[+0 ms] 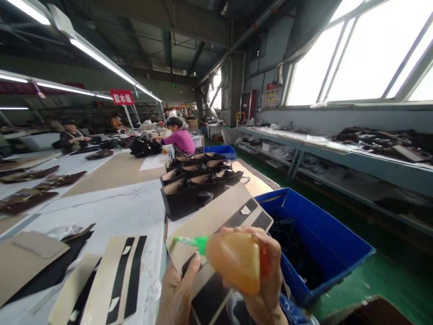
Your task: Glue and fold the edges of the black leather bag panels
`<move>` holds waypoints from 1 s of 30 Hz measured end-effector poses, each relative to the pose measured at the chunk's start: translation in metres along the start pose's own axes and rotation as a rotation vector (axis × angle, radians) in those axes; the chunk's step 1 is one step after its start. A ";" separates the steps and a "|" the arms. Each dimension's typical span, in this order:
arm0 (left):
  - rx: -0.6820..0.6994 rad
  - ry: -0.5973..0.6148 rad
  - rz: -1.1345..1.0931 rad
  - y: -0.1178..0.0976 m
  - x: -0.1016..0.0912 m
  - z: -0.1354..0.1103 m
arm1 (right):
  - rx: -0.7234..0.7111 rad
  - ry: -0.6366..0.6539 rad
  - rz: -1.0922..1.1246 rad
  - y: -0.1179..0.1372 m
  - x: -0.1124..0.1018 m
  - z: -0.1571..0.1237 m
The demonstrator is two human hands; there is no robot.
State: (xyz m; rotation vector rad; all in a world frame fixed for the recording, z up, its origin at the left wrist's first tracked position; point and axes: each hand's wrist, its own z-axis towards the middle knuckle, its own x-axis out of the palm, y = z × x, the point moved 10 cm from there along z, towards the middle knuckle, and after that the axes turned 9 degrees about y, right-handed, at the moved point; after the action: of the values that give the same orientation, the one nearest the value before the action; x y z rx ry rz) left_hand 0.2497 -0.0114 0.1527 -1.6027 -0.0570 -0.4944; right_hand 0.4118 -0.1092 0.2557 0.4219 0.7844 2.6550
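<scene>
Squeeze bottle (232,259) sits near, clamped in my right hand (270,268), green nozzle (202,245) aimed left over the beige panel (211,215); my left hand (180,284) grips its edge, probably to steady it.

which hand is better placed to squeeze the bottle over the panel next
Probably the right hand: it already grips the bottle, with the green nozzle pointing across the panel. The left hand holds the panel near its edge, thumb on top, so it seems better placed for steadying.
</scene>
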 end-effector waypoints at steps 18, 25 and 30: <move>-0.122 -0.079 -0.038 0.007 -0.016 -0.007 | -0.003 -0.113 -0.213 -0.012 -0.019 -0.009; -0.195 -0.126 -0.065 0.022 -0.031 -0.008 | -0.018 -0.064 -0.229 -0.021 -0.020 -0.003; -0.155 -0.177 0.064 0.028 -0.046 -0.008 | -0.017 -0.061 -0.188 -0.021 -0.022 0.004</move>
State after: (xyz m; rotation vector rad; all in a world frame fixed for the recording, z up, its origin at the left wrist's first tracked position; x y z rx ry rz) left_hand 0.2150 -0.0100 0.1103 -1.7918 -0.1026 -0.3117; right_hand 0.4373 -0.0998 0.2428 0.4018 0.7445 2.4613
